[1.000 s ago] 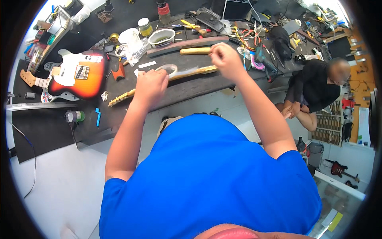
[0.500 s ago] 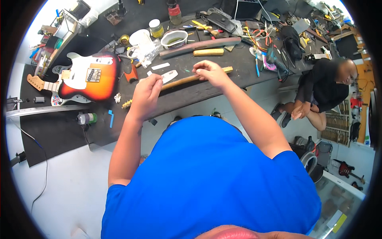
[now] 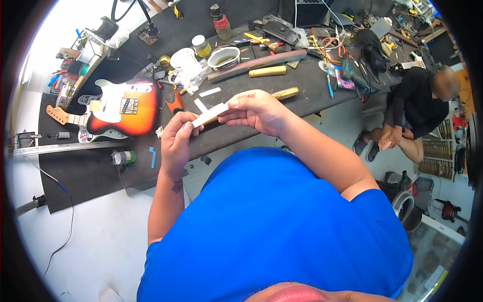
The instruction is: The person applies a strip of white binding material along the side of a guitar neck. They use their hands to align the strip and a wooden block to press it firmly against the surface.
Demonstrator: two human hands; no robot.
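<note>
One white strip (image 3: 210,116): left hand (image 3: 177,137), curled, pinches its 8-o'clock end; right hand (image 3: 259,113), loosely bent, its 2-o'clock end.

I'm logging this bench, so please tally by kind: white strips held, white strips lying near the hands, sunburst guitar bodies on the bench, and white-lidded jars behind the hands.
Held white strip: 1
Lying white strips: 2
Sunburst guitar body: 1
White-lidded jar: 1
Total: 5

The 2 o'clock end of the white strip (image 3: 210,115) is now met by the right hand (image 3: 257,111), kept apart just before.
</note>
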